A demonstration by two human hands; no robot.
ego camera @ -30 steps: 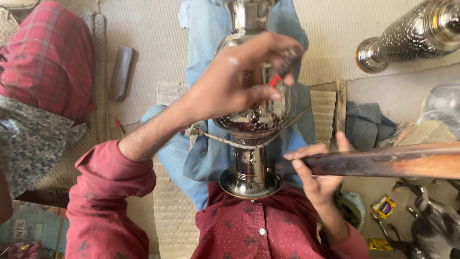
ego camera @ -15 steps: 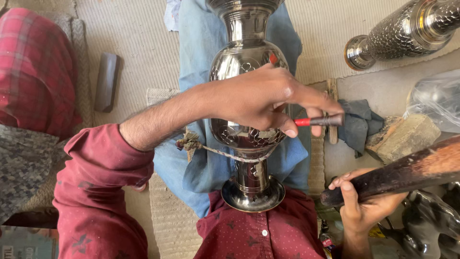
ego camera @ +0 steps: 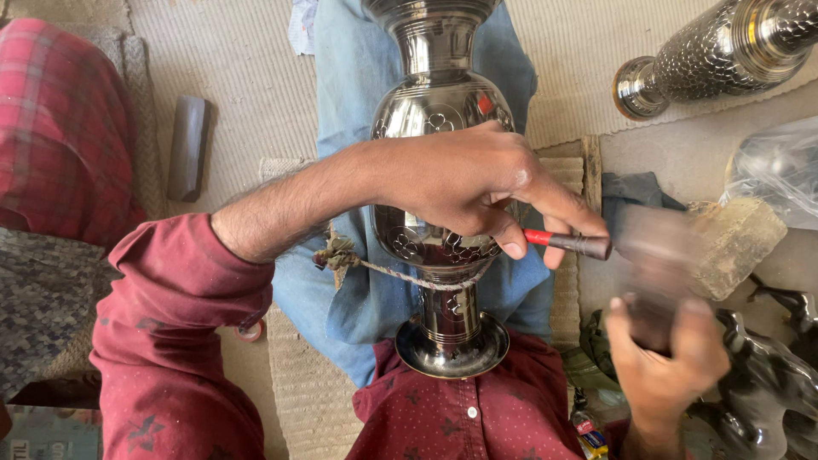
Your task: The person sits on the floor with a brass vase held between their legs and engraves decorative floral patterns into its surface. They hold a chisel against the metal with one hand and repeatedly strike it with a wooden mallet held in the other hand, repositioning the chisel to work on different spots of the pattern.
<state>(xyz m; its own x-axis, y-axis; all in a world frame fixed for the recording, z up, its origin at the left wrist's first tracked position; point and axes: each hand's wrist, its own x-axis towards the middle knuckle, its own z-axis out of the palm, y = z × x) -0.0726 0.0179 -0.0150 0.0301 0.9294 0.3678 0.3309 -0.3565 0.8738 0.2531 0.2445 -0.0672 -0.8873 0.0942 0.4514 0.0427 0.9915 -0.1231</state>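
Across the engraved metal vase (ego camera: 439, 128) on the lap, left hand (ego camera: 464, 183) pinches a red-banded chisel (ego camera: 569, 244) against its belly, right hand (ego camera: 663, 362) just beside grips a blurred wooden mallet (ego camera: 656, 264), small yellow-and-blue packet (ego camera: 590, 433) below that wrist.

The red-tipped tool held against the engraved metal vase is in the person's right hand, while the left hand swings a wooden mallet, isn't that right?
Not quite. The head view shows the hands reversed: the left hand holds the red-tipped tool against the vase, and the right hand swings the blurred mallet.
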